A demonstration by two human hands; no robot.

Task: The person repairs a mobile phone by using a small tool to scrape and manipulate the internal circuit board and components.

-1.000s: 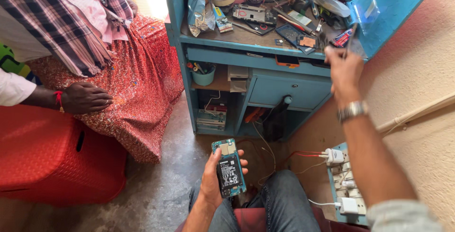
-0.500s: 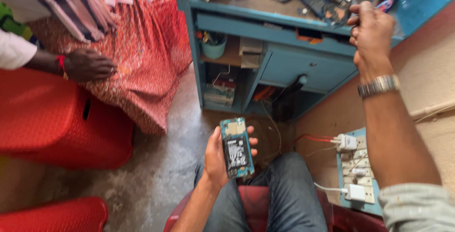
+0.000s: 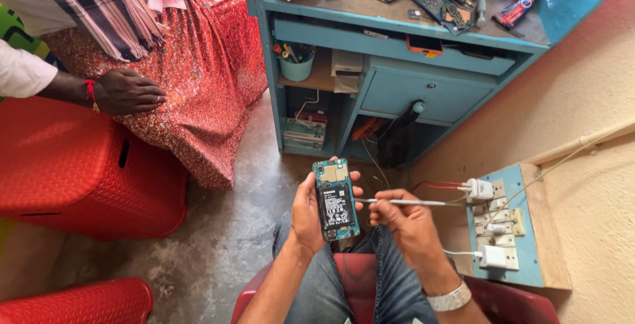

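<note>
**Over your lap: opened phone, thin tool, tight quarters**

Off to your far left there's a red stool point(image 3: 79, 172), and another person's hand point(image 3: 126, 91) rests on a red patterned skirt point(image 3: 198, 79) beside it. That hand is well apart from yours, but the person sits close, so I'd keep your left elbow tucked in.

Next over, your left hand point(image 3: 305, 215) is wrapped around the phone point(image 3: 336, 199), back cover off, battery facing up, held in the air above your knees. Fingers point(image 3: 356, 195) curl over its right edge. My take: keep that grip on the edges only and off the bare board at the top. You might rest that wrist on your thigh, since nothing supports the phone from below.

Right of that, your right hand point(image 3: 405, 221) pinches a thin grey tool point(image 3: 403, 201) that lies nearly level, its tip just at the phone's right edge. Whether it actually touches, I can't tell. I'd go in shallow and slow; a slip there would run toward the battery.

Room-wise, the blue bench point(image 3: 397, 33) stands ahead with a cluttered top. Hard on your right, the socket board point(image 3: 509, 231) with its plugged chargers point(image 3: 486, 221) and wires sits near the tool's back end, so mind how you swing that. Open floor point(image 3: 225, 231) is ahead and to your left.
</note>
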